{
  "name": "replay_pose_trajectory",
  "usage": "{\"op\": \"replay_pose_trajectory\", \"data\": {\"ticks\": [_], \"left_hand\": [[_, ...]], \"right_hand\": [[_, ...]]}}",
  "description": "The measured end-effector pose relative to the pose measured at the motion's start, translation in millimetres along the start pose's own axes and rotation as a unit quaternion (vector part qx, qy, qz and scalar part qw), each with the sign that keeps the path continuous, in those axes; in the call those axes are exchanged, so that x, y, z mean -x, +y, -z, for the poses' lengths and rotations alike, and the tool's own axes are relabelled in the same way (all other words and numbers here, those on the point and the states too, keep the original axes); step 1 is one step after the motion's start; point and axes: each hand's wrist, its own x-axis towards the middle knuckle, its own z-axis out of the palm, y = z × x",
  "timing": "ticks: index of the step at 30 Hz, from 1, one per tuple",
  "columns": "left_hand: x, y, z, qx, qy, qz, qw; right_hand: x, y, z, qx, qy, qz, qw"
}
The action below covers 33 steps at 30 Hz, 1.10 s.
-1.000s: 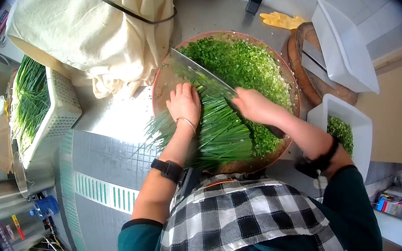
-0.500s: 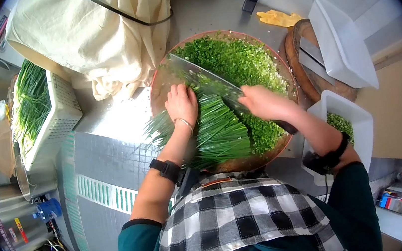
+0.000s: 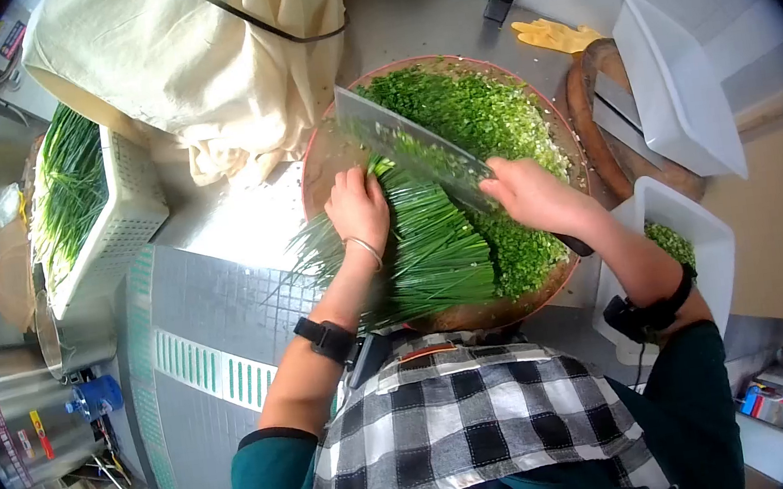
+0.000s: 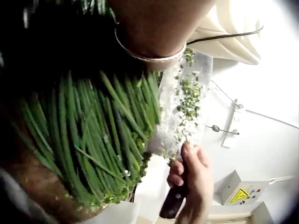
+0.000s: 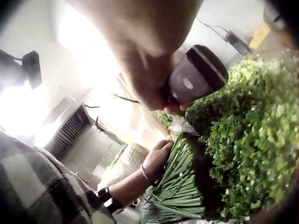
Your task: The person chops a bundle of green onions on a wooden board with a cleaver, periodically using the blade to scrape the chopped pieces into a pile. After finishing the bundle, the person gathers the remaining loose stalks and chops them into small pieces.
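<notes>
My right hand (image 3: 534, 196) grips a cleaver (image 3: 411, 144) by its dark handle (image 4: 173, 203). Its broad blade slants over the round chopping board (image 3: 326, 153), with cut green bits stuck to its face. A thick bundle of scallions (image 3: 436, 251) lies on the board's near left part, its cut ends facing right. My left hand (image 3: 358, 208) holds the bundle down at its far end, fingers bent over the stalks, left of the blade. Chopped scallions (image 3: 506, 123) are heaped over the far and right side of the board, beyond the blade.
A white basket (image 3: 129, 213) of whole scallions stands at left. Cream cloth (image 3: 184, 65) covers something behind the board. At right are a white tub (image 3: 709, 245) with chopped scallions, another white tub (image 3: 681, 92), a wooden board (image 3: 584, 128) and yellow gloves (image 3: 556, 35).
My right hand has shifted slightly right with the cleaver, and the blade has tilted so more of its face shows. My left hand stays at about the same place on the scallions.
</notes>
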Motion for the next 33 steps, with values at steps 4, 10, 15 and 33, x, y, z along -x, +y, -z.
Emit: {"op": "replay_pose_trajectory", "data": {"ticks": [4,10,15,33], "left_hand": [[0.5,3.8,-0.5,-0.024,0.002,-0.022,0.999],[5.6,-1.1,-1.6,-0.022,-0.002,-0.041,0.999],[3.1,-2.1,-3.9,0.009,0.027,-0.048,0.998],[4.4,4.8,17.5,-0.069,-0.081,0.008,0.994]], "right_hand": [[-17.4,-0.7,-15.4,-0.02,-0.061,-0.005,0.998],[-62.6,-13.4,-48.4,-0.06,-0.021,-0.026,0.998],[-24.7,-8.8,-11.7,-0.053,0.004,0.009,0.999],[-42.8,8.7,-48.8,-0.033,0.024,-0.061,0.997]]}}
